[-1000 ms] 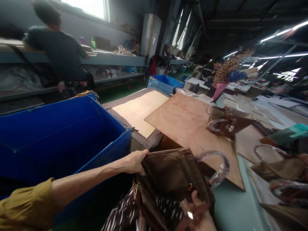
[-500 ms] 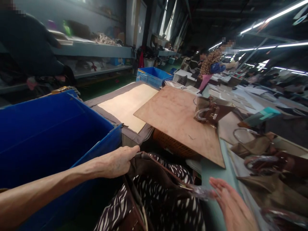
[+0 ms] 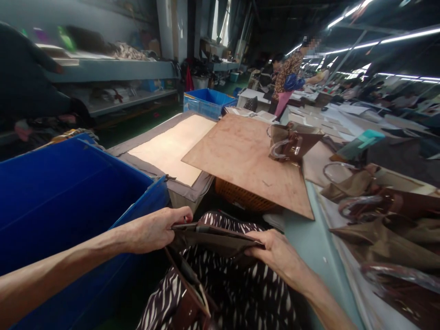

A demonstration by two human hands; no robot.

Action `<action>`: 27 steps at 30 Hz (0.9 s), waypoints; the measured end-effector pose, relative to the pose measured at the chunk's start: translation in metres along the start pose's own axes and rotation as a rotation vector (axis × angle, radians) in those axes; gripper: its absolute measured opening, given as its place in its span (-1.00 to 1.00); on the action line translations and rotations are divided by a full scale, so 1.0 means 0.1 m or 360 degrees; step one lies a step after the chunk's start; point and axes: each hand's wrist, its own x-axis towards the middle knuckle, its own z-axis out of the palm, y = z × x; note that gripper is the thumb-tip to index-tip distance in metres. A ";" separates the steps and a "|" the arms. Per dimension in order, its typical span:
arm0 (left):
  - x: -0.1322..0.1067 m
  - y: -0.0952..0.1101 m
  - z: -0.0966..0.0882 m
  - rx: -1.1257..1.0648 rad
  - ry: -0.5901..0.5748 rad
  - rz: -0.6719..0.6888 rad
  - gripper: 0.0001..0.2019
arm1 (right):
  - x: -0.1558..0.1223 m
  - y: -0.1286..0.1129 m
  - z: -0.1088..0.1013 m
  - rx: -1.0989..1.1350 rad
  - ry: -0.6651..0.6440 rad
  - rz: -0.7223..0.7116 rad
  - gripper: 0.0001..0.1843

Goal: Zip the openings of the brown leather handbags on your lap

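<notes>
A dark brown handbag [image 3: 213, 241] lies across my lap, over black-and-white patterned clothing [image 3: 240, 284]. My left hand [image 3: 160, 229] is closed on the left corner of its upper edge. At the right end of that edge, my right hand [image 3: 270, 247] pinches the bag between thumb and fingers. The edge is stretched between both hands. A flap or side piece of the bag hangs down toward me, and its lower part runs out of view.
To the left stands a big blue bin [image 3: 137, 206]. A brown board [image 3: 240, 160] lies ahead, with a finished-looking brown handbag [image 3: 292, 142] on it. More brown bags [image 3: 381, 201] crowd the table [image 3: 319, 243] at right. A person in a patterned top [image 3: 288, 73] stands farther off.
My right hand has come in from the right and taken hold of the bag's edge. My left hand keeps its grip. The view has shifted slightly to the right.
</notes>
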 end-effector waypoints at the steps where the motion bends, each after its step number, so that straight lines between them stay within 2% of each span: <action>1: -0.02 -0.01 -0.04 -0.0065 -0.0052 0.0008 -0.62 | 0.01 -0.01 -0.09 0.0048 -0.0068 -0.0030 -0.86; 3: -0.05 -0.05 -0.11 -0.0200 -0.0175 0.0006 -0.61 | 0.01 -0.03 -0.21 0.0156 -0.0153 -0.0032 -0.84; 5: -0.06 -0.14 -0.17 -0.0344 -0.0303 -0.0021 -0.59 | 0.01 -0.06 -0.23 0.0244 -0.0244 -0.0020 -0.84; 9: 0.04 -0.48 -0.16 -0.0614 -0.0462 -0.0143 -0.58 | 0.07 -0.17 0.01 0.0293 -0.0310 0.0002 -0.79; 11: 0.12 -0.61 -0.14 -0.0547 -0.0428 -0.0188 -0.59 | 0.11 -0.25 0.13 0.0284 -0.0287 0.0026 -0.78; 13: 0.19 -0.66 -0.16 -0.0248 -0.0348 -0.0156 -0.59 | 0.13 -0.32 0.18 0.0282 -0.0317 0.0033 -0.78; 16: 0.24 -0.55 -0.23 0.0332 -0.0286 -0.0104 -0.57 | 0.14 -0.39 0.15 0.0345 -0.0412 0.0040 -0.80; 19: 0.26 -0.34 -0.28 0.0585 -0.0275 -0.0132 -0.52 | 0.13 -0.38 0.12 0.0495 -0.0448 0.0057 -0.81; 23: 0.27 -0.10 -0.16 0.0402 -0.0039 -0.0016 -0.51 | 0.11 -0.30 0.13 0.0649 -0.0470 0.0083 -0.82; 27: 0.31 -0.04 0.09 -0.0078 0.0136 0.0073 -0.65 | 0.12 -0.26 0.13 0.0723 -0.0522 0.0052 -0.84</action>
